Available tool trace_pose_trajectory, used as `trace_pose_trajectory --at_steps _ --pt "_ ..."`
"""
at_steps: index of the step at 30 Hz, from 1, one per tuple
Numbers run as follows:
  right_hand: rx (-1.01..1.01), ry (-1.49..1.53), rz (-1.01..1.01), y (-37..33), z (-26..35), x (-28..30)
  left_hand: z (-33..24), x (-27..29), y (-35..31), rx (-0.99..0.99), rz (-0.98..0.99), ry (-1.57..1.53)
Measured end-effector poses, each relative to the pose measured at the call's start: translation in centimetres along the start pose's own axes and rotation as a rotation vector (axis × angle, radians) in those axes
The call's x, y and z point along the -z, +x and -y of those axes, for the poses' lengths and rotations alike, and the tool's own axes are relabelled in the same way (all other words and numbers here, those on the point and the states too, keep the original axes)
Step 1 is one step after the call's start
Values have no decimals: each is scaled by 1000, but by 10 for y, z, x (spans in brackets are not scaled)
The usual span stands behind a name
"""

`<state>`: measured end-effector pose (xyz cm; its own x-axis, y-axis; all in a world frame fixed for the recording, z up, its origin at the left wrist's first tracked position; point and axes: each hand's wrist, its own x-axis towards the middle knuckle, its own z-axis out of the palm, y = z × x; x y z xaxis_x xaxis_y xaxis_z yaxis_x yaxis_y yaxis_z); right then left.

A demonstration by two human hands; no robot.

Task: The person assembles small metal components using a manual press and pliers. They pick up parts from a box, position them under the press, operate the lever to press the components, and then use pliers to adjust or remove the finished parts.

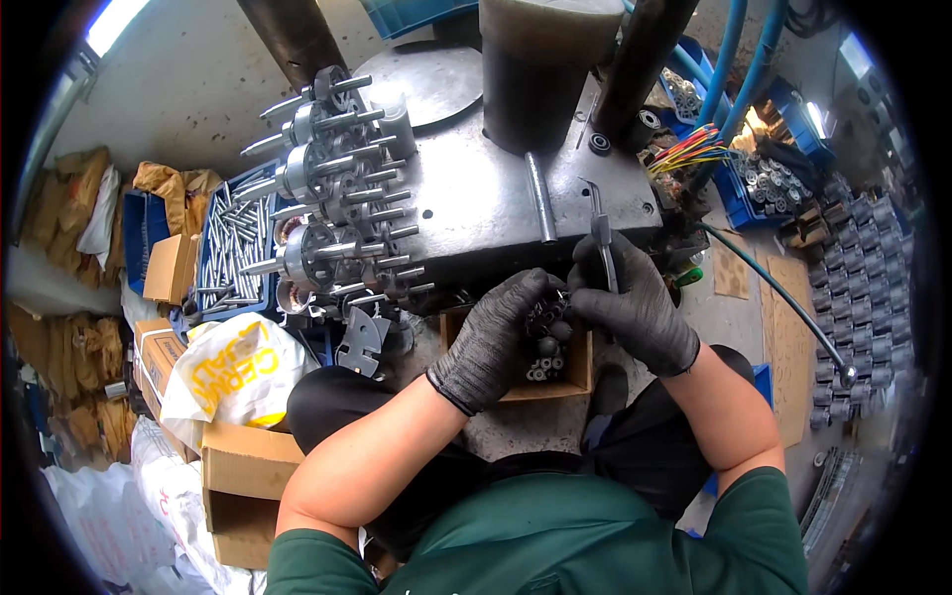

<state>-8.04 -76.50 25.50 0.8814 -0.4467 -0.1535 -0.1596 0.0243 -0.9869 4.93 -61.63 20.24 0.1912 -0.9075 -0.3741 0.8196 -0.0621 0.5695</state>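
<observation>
Both my hands wear dark grey gloves and meet above a small open box at the press's front edge. My right hand is closed round a slim grey metal tool with a thin, bent, pointed tip, which points up and away from me. My left hand is closed, its fingertips close to the right hand's. Small dark, shiny-rimmed parts show between the hands; whether the left hand grips them or they lie lower, I cannot tell. Small round metal parts lie in the box.
A thick press column rises from the steel bed, where a loose metal rod lies. Several shafted metal assemblies stand at left, beside a blue bin of rods. Stacked metal housings and a ball-ended lever are at right.
</observation>
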Motion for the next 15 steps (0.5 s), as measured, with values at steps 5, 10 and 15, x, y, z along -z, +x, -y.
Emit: trace_pose_trajectory --at_steps 5,10,15 --pt "4 -39 11 -2 1 -1 2 4 3 42 54 -52" --pt "-17 -154 33 -1 0 3 -1 -2 1 15 30 11" --pt "58 -338 77 0 -4 7 3 6 5 -12 79 96"
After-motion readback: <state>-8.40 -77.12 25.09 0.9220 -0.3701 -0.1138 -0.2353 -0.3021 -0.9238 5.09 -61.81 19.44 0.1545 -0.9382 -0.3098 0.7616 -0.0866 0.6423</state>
